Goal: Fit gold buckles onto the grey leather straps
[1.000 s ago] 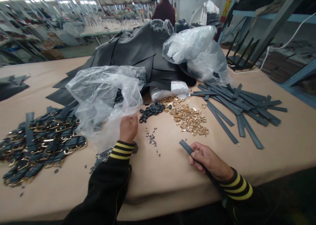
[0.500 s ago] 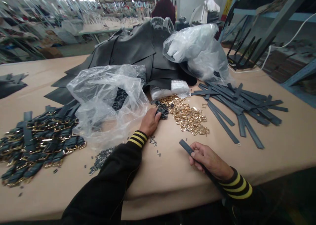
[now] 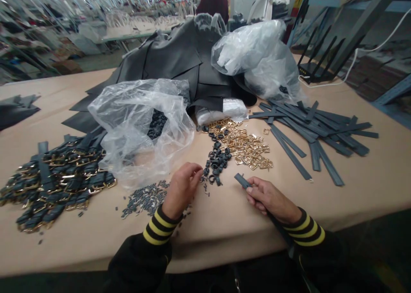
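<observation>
My right hand (image 3: 271,198) pinches a dark grey strap (image 3: 241,180) near its end; the rest of the strap runs back under the wrist. My left hand (image 3: 182,189) hovers over the table with curled fingers, and whatever it may hold is hidden. Just right of its fingertips lies a loose pile of small dark loops (image 3: 217,161). Under and beside the left hand spreads a heap of tiny grey pieces (image 3: 143,199). Gold rectangular buckles (image 3: 252,149) lie behind the strap's end, next to the loops.
Loose dark straps (image 3: 321,126) are heaped at the right. Buckled straps (image 3: 58,177) pile up at the left. A clear plastic bag (image 3: 141,130) holds more dark loops. Behind stand stacked dark sheets (image 3: 170,57), another plastic bag (image 3: 253,53) and a router (image 3: 316,71).
My left hand has drawn back towards me from the dark loops, which now lie spread nearer the table's front. My right hand keeps the strap in nearly the same place.
</observation>
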The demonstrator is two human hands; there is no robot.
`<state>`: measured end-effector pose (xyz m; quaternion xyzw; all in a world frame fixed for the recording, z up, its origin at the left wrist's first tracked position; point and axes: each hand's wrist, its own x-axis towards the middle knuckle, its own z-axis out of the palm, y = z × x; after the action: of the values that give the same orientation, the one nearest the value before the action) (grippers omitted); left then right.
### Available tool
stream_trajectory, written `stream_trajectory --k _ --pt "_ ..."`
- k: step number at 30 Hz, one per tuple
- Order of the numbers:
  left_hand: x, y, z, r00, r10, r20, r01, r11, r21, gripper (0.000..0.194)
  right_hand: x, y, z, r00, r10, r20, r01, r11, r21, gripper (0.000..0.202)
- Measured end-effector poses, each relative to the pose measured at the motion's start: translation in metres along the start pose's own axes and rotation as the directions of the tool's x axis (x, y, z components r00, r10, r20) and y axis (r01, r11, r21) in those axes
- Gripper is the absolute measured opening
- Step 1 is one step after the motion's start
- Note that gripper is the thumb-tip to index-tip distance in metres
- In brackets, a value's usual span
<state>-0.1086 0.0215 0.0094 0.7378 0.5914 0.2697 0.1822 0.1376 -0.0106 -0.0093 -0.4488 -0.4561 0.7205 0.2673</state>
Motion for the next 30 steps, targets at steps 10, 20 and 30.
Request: stream_trajectory --k 10,20,30 --pt "0.007 -0.001 0.032 0.996 0.012 0.085 -0.036 0.956 0.291 0.009 0.000 0.002 -0.001 0.999 -0.016 -0.028 0.016 1.000 0.001 0.024" --pt "-0.018 0.031 0.044 0.998 -0.009 0.066 -0.017 0.927 0.375 0.016 0.003 0.003 0.000 0.999 -0.036 -0.010 0.036 0.999 -0.018 0.023" --pt "-0.014 0.038 0.055 1.000 -0.006 0.030 -0.005 0.937 0.348 0.006 0.006 0.003 0.004 1.000 -0.025 0.008 0.026 0.993 -0.111 0.021"
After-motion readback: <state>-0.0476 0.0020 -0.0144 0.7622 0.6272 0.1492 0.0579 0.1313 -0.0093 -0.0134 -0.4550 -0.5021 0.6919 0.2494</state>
